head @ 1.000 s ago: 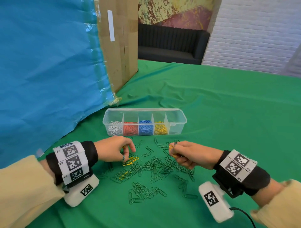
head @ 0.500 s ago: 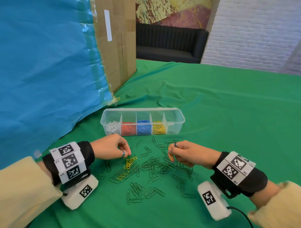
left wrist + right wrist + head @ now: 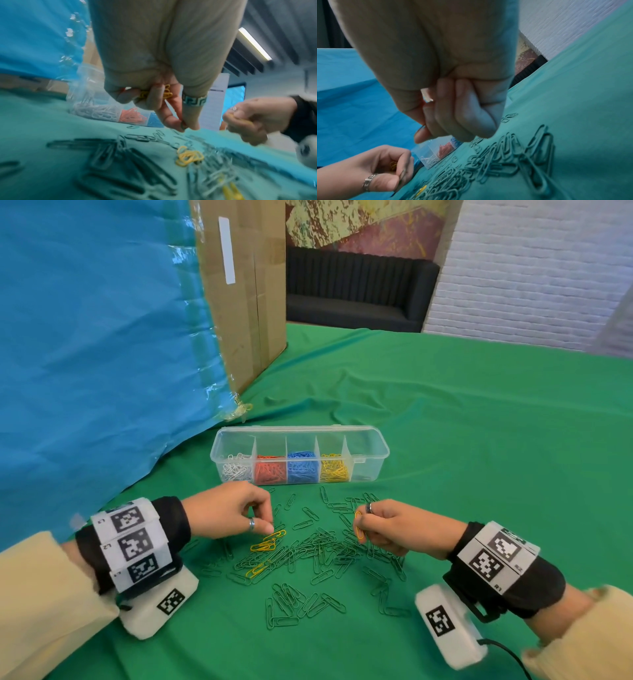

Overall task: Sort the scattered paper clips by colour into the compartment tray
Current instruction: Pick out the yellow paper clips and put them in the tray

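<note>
A clear compartment tray (image 3: 373,440) holds white, red, blue and yellow paper clips; its rightmost cell looks bare. Green paper clips (image 3: 318,549) lie scattered in front of it, with a few yellow paper clips (image 3: 267,544) among them. My left hand (image 3: 222,513) hovers over the yellow ones, fingertips pinched just above them, and several yellow clips (image 3: 166,92) are tucked in its curled fingers. My right hand (image 3: 394,527) is curled and pinches a yellow clip (image 3: 358,525) above the green pile; in the right wrist view its fingers (image 3: 462,112) hide the clip.
A blue sheet (image 3: 96,354) over a cardboard box (image 3: 250,289) rises at the left, close to the tray's left end. Green cloth (image 3: 479,440) covers the table. A dark sofa (image 3: 356,292) and white brick wall stand beyond the far edge.
My left hand has shifted slightly forward and right over the yellow clips. The right hand has stayed nearly in place, still holding its yellow clip.
</note>
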